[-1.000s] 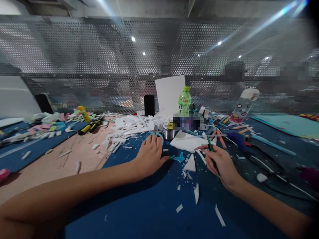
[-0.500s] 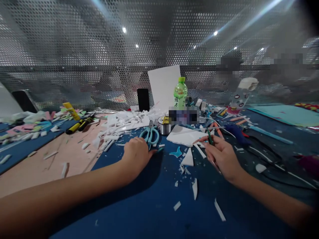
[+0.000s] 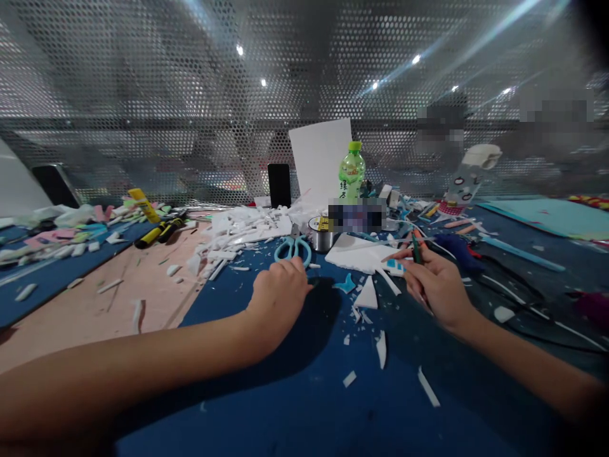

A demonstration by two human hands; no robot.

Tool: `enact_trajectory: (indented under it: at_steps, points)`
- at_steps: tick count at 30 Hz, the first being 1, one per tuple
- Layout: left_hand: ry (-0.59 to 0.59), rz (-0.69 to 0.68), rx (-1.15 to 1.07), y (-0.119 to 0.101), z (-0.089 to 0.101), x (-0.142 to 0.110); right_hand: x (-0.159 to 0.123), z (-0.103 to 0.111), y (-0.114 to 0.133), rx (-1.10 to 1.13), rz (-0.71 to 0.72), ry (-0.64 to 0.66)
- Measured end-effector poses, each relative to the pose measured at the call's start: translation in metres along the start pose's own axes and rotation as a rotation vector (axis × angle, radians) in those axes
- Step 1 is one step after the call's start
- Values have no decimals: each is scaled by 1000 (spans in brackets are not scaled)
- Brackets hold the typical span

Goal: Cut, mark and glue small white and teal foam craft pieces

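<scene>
My left hand (image 3: 280,298) is closed just above the blue table, its knuckles beside the handles of light-blue scissors (image 3: 294,251). A small dark tip shows by its thumb; whatever the fingers hold is mostly hidden. My right hand (image 3: 440,289) is closed around a slim green pen-like tool (image 3: 416,247), whose exact kind I cannot make out. At its fingertips is a small blue-and-white piece (image 3: 394,266), next to a white foam sheet (image 3: 356,254). Between the hands lie a blue scrap (image 3: 346,284) and a white foam triangle (image 3: 367,294).
A wire spool (image 3: 322,236) and a green tea bottle (image 3: 352,174) stand behind. White foam scraps (image 3: 247,222) pile up at left, near yellow-black markers (image 3: 151,235). Right of my right hand are a blue-handled tool (image 3: 451,246), cables (image 3: 528,289) and a drinking bottle (image 3: 469,178).
My left hand has moved right and slightly up, covering part of the scissor handles. The blue-and-white piece now shows at my right fingertips. The whole view has shifted slightly.
</scene>
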State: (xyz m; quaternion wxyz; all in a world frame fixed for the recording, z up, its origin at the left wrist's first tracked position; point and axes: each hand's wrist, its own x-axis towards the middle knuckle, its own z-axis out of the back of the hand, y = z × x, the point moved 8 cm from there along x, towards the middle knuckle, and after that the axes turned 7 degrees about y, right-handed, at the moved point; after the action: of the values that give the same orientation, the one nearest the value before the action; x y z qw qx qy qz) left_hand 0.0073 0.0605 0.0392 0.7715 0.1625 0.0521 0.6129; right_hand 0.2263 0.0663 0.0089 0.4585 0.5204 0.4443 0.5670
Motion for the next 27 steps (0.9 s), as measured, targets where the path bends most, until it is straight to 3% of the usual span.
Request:
enact_trajectory:
  at_steps: [4,6,8,11,17,20,25,27]
  points:
    - [-125,-346,-210,-24,10,-3,1,2,-1,23,-9,-12]
    - [-177,-431,-343,-26,6,1,0,-1,-2,41,-25,-6]
    - [-152,-476,-483,-26,-3,7,-3,-5,-2,53,-40,4]
    - [-157,-502,-609,-25,-10,11,-7,-12,-1,59,-67,35]
    - [-238,-476,-653,-20,-2,9,-10,-17,1,-22,-54,40]
    - [-213,-470,-677,-19,-3,10,-6,-4,5,-191,3,-35]
    - [-177,-449,-545,-25,-9,12,6,38,27,-690,177,-298]
    - [-183,-465,-499,-28,-10,11,12,48,31,-842,180,-342]
